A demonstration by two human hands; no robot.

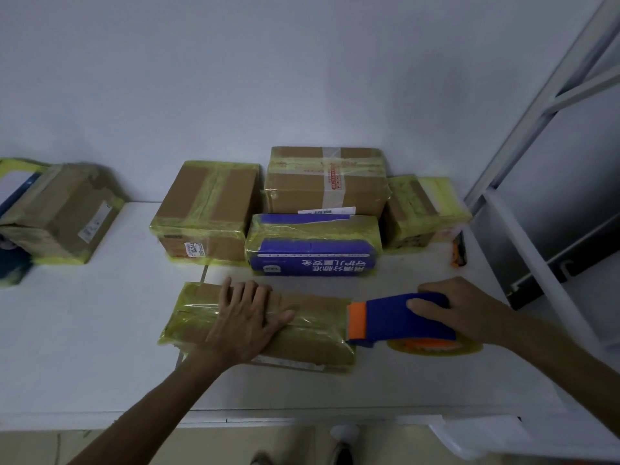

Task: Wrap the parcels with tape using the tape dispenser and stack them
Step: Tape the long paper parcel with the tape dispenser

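Starting at the left edge, a taped cardboard parcel [63,213] lay on the white table [84,330]. A blue-and-white shape [13,193] at its left side was cut off by the frame and could not be identified. Further right, a brown parcel [208,209] stood at the wall, banded in yellowish tape, with a small label on its near face.

The left hand [245,317] lay flat, fingers straight and spread, pressing on the front parcel [302,333]. This was a low brown box near the table's front edge, wrapped in glossy yellowish tape, and the hand covered part of its top.

Behind it, a blue parcel [312,246] with white print partly hid a taller rear parcel [327,179].

The tape dispenser [399,320], blue with an orange front, met the front parcel's right end, and a yellowish tape roll [436,347] showed beneath it. The right hand [469,307] gripped the dispenser's body with fingers and thumb curled round it.

A smaller parcel [422,213] stood further right. Just beside it was an orange-and-black object [459,250], too dim to identify. A grey metal frame [536,129] ran off the right edge.

Every parcel was sealed, and no contents could be seen.
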